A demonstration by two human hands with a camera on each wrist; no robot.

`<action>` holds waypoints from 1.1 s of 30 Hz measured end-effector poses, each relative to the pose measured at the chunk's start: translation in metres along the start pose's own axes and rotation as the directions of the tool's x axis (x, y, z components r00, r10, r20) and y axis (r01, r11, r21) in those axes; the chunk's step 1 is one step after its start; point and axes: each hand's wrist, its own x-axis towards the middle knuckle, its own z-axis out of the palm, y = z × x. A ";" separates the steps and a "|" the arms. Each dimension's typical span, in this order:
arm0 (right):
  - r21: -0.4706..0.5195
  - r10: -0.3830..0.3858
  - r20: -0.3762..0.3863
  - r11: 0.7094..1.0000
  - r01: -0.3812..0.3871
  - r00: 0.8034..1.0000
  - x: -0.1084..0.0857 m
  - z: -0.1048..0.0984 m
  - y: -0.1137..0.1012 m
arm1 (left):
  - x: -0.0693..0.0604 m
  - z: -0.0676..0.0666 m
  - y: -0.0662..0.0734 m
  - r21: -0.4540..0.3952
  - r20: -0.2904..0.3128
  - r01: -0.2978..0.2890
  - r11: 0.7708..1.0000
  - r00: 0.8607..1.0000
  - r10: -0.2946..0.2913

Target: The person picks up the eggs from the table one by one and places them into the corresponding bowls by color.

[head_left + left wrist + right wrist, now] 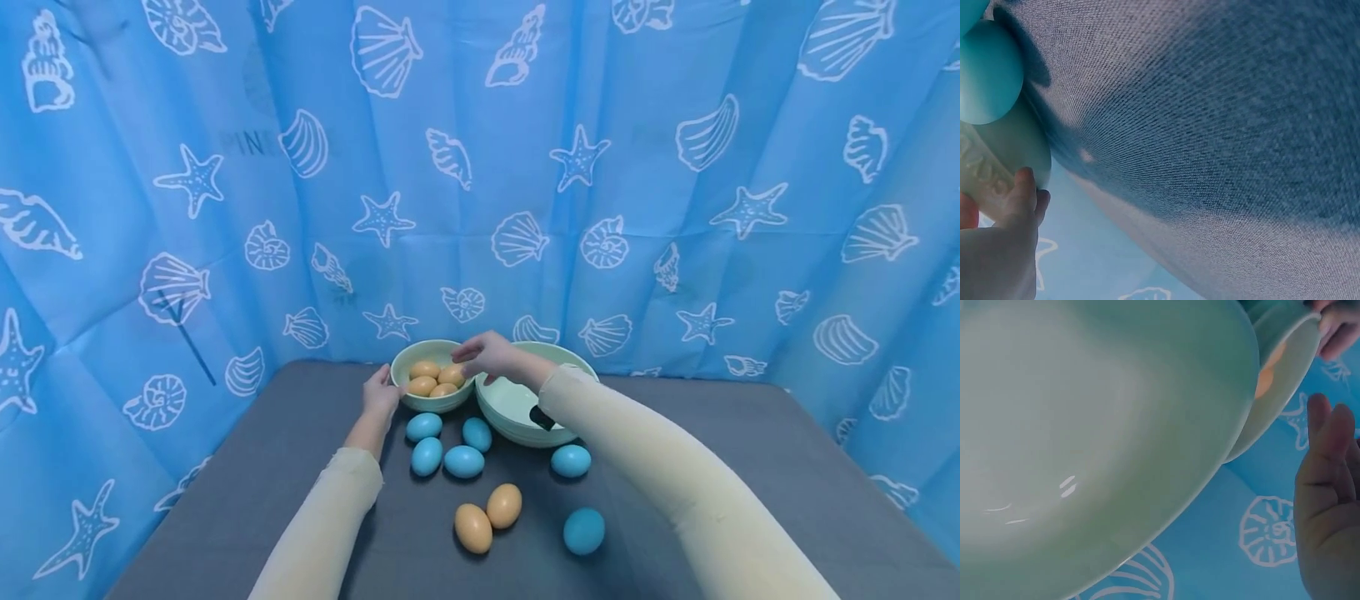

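My left hand holds the small pale green bowl by its left side. In the left wrist view its fingers lie against the bowl's embossed outer wall. Several light brown eggs sit inside that bowl. My right hand hovers over the place where the two bowls meet, near the small bowl's right rim. In the right wrist view the hand has fairly straight fingers, with nothing seen in it. The larger pale green bowl stands beside the small one; no eggs show in its visible part.
Several blue eggs lie on the grey tabletop in front of the bowls. Two light brown eggs lie side by side nearer me, with another blue egg to their right. A blue shell-print curtain hangs behind.
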 end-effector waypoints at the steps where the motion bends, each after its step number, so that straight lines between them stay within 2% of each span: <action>1: 0.017 -0.005 0.004 1.000 0.005 1.000 -0.004 -0.001 0.000 | 0.000 0.000 0.000 0.003 -0.003 0.000 1.000 1.000 0.000; 7: 0.071 -0.048 0.013 0.996 0.047 0.999 -0.030 -0.004 0.005 | 0.000 -0.002 0.003 0.029 -0.008 0.003 1.000 1.000 -0.003; 16: 0.117 -0.100 -0.014 0.988 0.101 0.995 -0.059 -0.008 0.024 | 0.004 -0.002 0.001 0.048 -0.013 -0.006 0.999 1.000 0.007; 21: 0.120 -0.117 0.025 0.986 0.114 0.993 -0.071 -0.008 0.033 | 0.005 -0.003 0.000 0.046 -0.001 0.001 0.999 1.000 -0.001; 28: 0.128 -0.134 0.095 0.984 0.121 0.986 -0.084 -0.005 0.048 | 0.000 -0.002 0.002 0.035 0.001 0.011 0.999 1.000 -0.011; 33: 0.152 -0.149 0.130 0.980 0.129 0.980 -0.089 -0.004 0.058 | 0.012 0.001 -0.004 0.048 -0.007 0.034 0.998 0.999 -0.034</action>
